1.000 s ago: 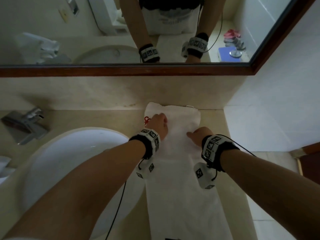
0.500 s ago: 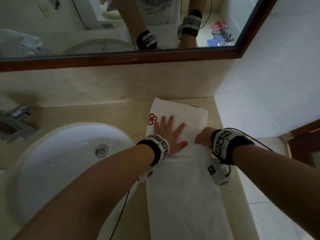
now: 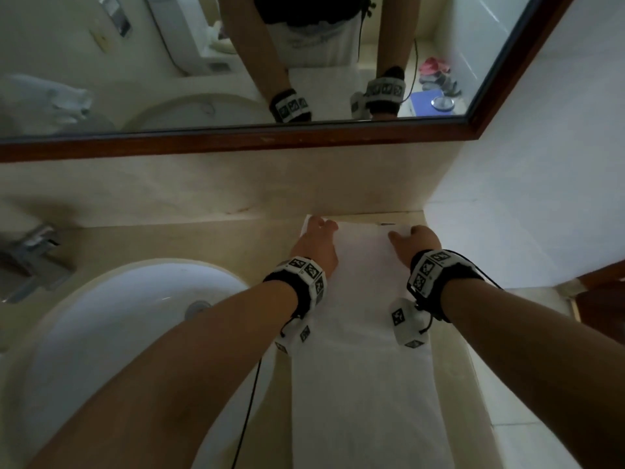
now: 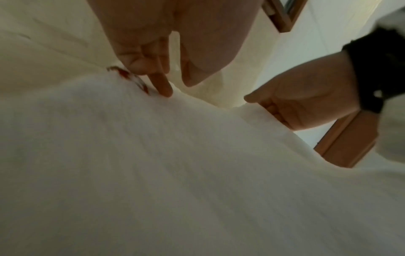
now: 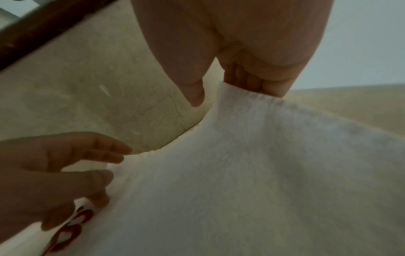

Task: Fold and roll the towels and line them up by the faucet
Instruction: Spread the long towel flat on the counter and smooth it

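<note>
While lying along the counter: towel [image 3: 362,367], white.
Counter [image 3: 189,238]: beige stone, mirror [image 3: 135,62] above.
Left hand [image 3: 313,243]: fingers loose, touching the towel's far corner.
Right hand [image 3: 414,242]: fingers curled round the other far corner.

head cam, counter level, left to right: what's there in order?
faucet → sink → left hand at the towel's far left corner → towel → right hand at its far right corner → white wall

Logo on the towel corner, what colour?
Red logo on the white towel; clearest in the right wrist view.
</note>
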Available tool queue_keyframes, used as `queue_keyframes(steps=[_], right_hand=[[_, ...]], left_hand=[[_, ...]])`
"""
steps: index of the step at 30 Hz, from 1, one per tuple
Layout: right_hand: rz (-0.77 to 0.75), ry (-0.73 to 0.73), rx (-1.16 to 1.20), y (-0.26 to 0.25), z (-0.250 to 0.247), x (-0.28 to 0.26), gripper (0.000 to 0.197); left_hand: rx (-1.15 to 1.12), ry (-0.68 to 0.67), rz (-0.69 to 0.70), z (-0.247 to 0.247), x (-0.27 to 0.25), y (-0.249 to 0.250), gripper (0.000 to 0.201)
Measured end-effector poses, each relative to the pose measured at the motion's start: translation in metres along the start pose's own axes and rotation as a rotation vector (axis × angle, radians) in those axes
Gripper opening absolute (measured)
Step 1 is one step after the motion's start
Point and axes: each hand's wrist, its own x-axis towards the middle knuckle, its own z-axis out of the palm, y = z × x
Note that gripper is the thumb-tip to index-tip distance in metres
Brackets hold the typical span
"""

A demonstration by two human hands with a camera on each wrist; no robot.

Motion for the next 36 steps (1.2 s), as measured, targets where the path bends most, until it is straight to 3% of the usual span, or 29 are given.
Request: queue_keyframes(steps=[3,8,14,19,27,32,36], right_hand=[[0.012,-0.006,-0.005,-0.004,0.004,0.011,0.053],[0.017,0.029,-0.002,-0.004,0.013,0.022,0.055],[0.082,0.043,0.098,0.004,0.016,0.036,0.032],[0.139,0.024,0.076,0.001,0.017,0.043,0.037],[0.091,0.151,0.007,0.004,0.018,0.044,0.044],[0.075,0.203,0.147,0.014,0.022,0.047,0.035],[0.09,0.22,0.282,0.017,0.023,0.046,0.026]], left_hand=[[-0.006,-0.008,0.015,-0.009,0.025,-0.01,0.048],[0.0,-0.063,-0.108,-0.011,0.044,-0.021,0.039],[-0.023,0.04,-0.234,-0.012,0.056,-0.026,0.029],[0.042,0.105,-0.316,-0.006,0.061,-0.03,0.031],[0.012,0.151,-0.32,-0.002,0.06,-0.032,0.028],[-0.057,0.22,-0.351,0.0,0.053,-0.026,0.021],[-0.009,0.287,-0.28,-0.001,0.032,-0.013,0.043]])
